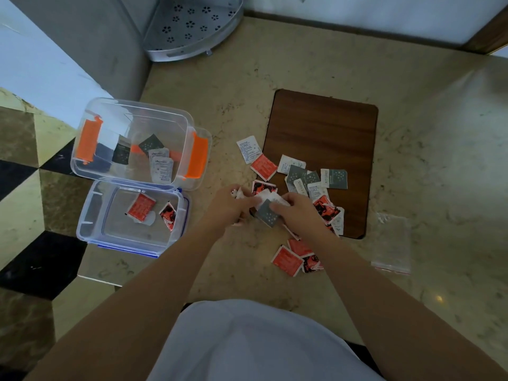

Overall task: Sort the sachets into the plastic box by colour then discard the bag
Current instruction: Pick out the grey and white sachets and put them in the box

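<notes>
A heap of loose sachets [305,180], red, grey and white, lies across the floor and the near corner of a brown board [324,127]. My left hand [229,206] is closed around a few crumpled sachets. My right hand [295,211] pinches a grey sachet [268,215] beside it. A clear box with orange clips [189,125] holds grey and white sachets. A clear box with blue clips [90,213] in front of it holds red ones. The empty clear zip bag [393,243] lies flat to the right.
A perforated metal corner rack [192,26] stands at the back beside a grey wall. More red sachets [297,257] lie on the floor under my right forearm. The marble floor has dark checkered tiles on the left.
</notes>
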